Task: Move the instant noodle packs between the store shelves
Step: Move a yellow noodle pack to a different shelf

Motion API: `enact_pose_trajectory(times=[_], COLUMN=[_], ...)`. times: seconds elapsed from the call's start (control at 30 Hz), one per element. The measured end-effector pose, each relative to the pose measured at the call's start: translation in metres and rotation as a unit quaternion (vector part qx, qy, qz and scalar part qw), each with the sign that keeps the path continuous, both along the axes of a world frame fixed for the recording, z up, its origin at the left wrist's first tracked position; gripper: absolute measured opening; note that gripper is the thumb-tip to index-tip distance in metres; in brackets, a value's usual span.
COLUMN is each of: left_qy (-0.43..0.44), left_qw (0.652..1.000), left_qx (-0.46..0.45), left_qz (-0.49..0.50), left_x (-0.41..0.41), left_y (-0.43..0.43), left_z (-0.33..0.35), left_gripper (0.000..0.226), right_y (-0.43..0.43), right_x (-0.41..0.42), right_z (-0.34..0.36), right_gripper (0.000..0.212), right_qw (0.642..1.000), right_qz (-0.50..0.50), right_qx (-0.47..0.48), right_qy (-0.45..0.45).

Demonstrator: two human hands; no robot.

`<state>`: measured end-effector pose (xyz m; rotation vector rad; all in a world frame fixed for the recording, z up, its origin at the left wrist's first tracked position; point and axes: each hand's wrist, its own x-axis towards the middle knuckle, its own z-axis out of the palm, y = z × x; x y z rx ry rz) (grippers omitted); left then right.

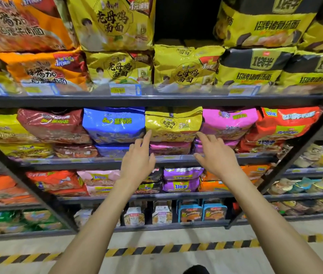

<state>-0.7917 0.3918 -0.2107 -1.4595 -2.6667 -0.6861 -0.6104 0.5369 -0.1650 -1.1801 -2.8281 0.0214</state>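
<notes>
A yellow noodle multipack (173, 123) lies on top of a pink pack (169, 148) on the second shelf from the top, between a blue pack (114, 123) and a magenta pack (228, 122). My left hand (138, 159) is open, its index fingertip close to the yellow pack's lower left corner. My right hand (215, 153) is open too, fingers spread, fingertips at the pack's lower right corner. Neither hand holds anything. On the top shelf, more yellow packs (186, 66) of the same kind sit below a dark gap (184, 16).
Black shelf rails (156, 100) with price tags (125, 89) run across. Shelves below hold orange, purple and pink packs (181, 179) and boxed bowls (202, 212). A second shelving unit (314, 155) stands to the right. The floor has a yellow-black stripe (156, 251).
</notes>
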Motion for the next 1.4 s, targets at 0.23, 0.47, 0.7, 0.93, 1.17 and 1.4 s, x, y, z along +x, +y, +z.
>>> enact_pose_trajectory(times=[0.23, 0.47, 0.7, 0.93, 1.17, 1.4], left_qy=[-0.059, -0.093, -0.125, -0.157, -0.188, -0.175], left_qw=[0.992, 0.982, 0.966, 0.952, 0.941, 0.941], left_qx=[0.108, 0.163, 0.226, 0.262, 0.282, 0.289], left_qz=[-0.015, -0.003, -0.001, -0.008, -0.013, -0.022], left_x=[-0.021, -0.036, -0.042, -0.039, -0.019, -0.016], left_y=[0.040, 0.077, 0.096, 0.097, 0.082, 0.080], left_z=[-0.027, -0.045, -0.050, -0.052, -0.042, -0.050], left_gripper=[0.096, 0.110, 0.111, 0.106, 0.102, 0.099], right_y=[0.034, 0.072, 0.075, 0.072, 0.068, 0.067], right_x=[-0.012, -0.029, -0.065, -0.078, -0.061, -0.054], right_z=[-0.033, -0.056, -0.074, -0.082, -0.074, -0.081], right_gripper=[0.086, 0.090, 0.101, 0.095, 0.088, 0.094], right_qw=[0.995, 0.977, 0.947, 0.929, 0.918, 0.909], right_qz=[0.005, 0.064, 0.073, 0.050, 0.072, 0.066], right_qx=[0.015, -0.019, -0.094, -0.083, -0.063, -0.120], right_qy=[0.096, 0.205, 0.299, 0.357, 0.384, 0.394])
